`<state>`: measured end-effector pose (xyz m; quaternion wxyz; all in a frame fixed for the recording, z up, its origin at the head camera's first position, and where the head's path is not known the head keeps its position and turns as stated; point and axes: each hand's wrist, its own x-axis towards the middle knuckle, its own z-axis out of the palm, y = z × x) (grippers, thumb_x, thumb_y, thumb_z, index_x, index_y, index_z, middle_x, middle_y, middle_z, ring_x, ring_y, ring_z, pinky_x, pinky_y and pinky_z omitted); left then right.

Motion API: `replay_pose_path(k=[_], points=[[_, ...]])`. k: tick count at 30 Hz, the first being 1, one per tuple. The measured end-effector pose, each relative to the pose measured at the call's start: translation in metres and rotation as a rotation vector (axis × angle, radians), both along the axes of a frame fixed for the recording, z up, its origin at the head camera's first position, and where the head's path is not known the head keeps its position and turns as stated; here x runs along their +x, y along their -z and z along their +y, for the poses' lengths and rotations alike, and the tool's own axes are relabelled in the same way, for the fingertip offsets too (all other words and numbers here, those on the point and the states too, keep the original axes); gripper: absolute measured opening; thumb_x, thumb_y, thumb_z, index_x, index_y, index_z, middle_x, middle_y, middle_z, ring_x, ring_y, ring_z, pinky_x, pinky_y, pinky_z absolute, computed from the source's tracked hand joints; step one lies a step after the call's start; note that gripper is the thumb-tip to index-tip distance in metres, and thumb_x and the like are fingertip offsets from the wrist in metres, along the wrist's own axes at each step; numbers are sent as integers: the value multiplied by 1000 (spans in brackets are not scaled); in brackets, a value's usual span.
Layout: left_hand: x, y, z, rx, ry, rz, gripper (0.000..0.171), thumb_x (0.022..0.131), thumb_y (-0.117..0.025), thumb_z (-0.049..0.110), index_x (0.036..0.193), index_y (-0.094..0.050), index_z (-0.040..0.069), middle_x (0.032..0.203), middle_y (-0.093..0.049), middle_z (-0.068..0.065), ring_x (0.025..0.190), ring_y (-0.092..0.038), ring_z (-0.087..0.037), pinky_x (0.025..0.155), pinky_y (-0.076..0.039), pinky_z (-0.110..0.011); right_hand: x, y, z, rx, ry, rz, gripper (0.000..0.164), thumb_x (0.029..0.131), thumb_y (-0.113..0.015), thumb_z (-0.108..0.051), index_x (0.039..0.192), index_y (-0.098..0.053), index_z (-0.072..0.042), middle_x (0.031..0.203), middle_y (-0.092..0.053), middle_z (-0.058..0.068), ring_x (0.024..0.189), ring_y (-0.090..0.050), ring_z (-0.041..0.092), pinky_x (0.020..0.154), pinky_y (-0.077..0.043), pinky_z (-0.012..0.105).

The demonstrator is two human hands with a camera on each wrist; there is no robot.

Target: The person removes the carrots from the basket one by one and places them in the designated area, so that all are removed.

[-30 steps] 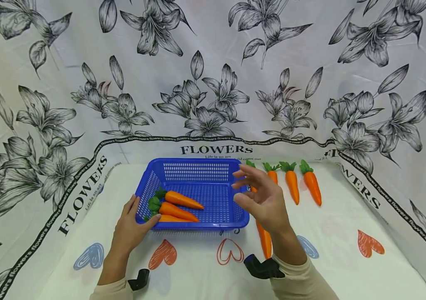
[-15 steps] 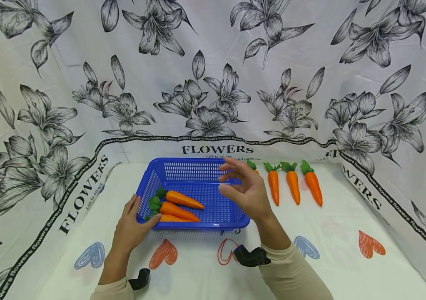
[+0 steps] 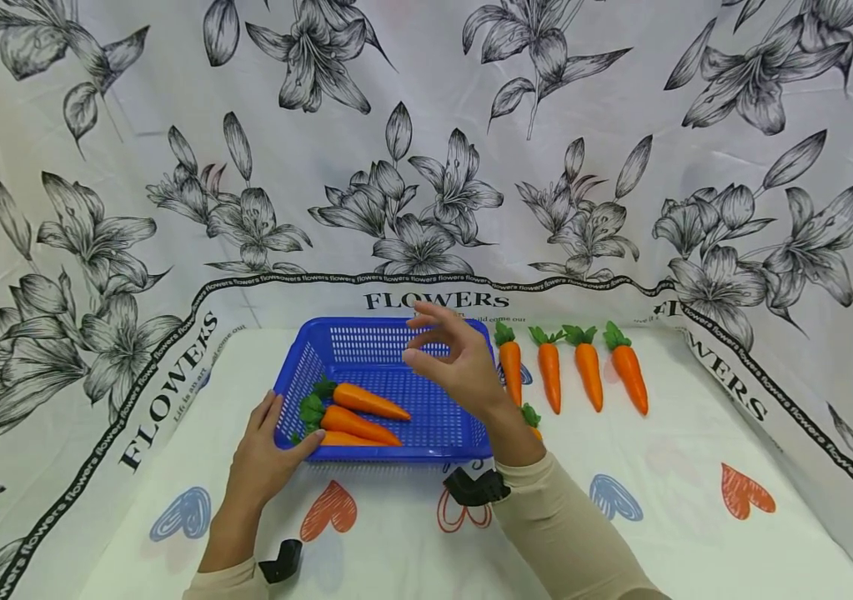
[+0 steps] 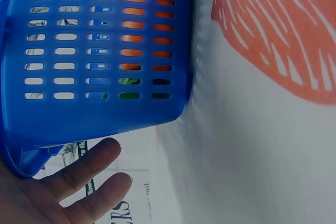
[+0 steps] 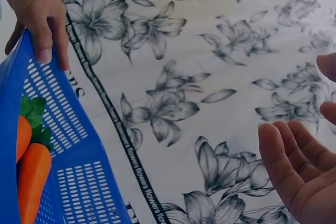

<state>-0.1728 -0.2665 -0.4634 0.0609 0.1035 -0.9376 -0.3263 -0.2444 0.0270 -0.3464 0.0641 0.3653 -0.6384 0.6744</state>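
Observation:
A blue plastic basket [image 3: 396,453] stands on the table with 3 orange toy-like carrots [image 3: 369,401] lying in its left front part, green tops to the left. My left hand [image 3: 264,458] holds the basket's left front corner, thumb over the rim and fingers along the outside. In the left wrist view, two fingers [image 4: 100,198] stretch out below the basket wall. Above the basket's right half, my right hand [image 3: 459,367] hovers with fingers loosely bent and nothing between them. In the right wrist view its fingers [image 5: 278,150] hang apart from the basket.
Several carrots [image 3: 549,377] lie in a row right of the basket, tops away from me. Another carrot [image 3: 534,422] is mostly hidden by my right forearm. A flower-printed cloth [image 3: 426,208] rises behind the table.
My right hand has moved left, from beside the basket's right edge to above its inside, and the carrots behind it show more fully. The left hand and basket stay put.

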Motion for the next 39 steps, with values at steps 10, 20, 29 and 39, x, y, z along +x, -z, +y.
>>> replay_pose_path(k=[10, 20, 29, 39], points=[[0, 1, 0, 2, -17, -11, 108, 79, -65, 65, 155, -13, 9, 159, -6, -15, 136, -19, -50, 101, -23, -69, -5, -12, -19, 53, -56, -95, 55, 89, -63, 4, 141, -44, 1, 121, -53, 22, 100, -59, 38, 74, -57, 45], [2, 2, -1, 12, -1, 14, 107, 80, -65, 65, 155, -15, 7, 159, -8, -14, 136, -20, -50, 104, -20, -68, -33, 13, -40, 111, -99, -145, 59, 91, -66, -8, 145, -43, -10, 125, -52, 17, 102, -59, 34, 74, -56, 48], [2, 4, 0, 6, 13, 25, 107, 80, -64, 66, 155, -16, 7, 159, -9, -15, 135, -22, -50, 103, -21, -68, -55, 36, -55, 198, -78, -215, 62, 90, -69, -15, 146, -43, -18, 129, -51, 13, 103, -59, 30, 74, -57, 42], [1, 2, -1, -4, 14, 43, 105, 81, -63, 65, 154, -17, 6, 159, -9, -16, 134, -24, -51, 101, -22, -70, -67, 53, -67, 281, -42, -237, 58, 88, -73, -25, 141, -50, -29, 121, -56, 3, 100, -60, 23, 73, -57, 40]])
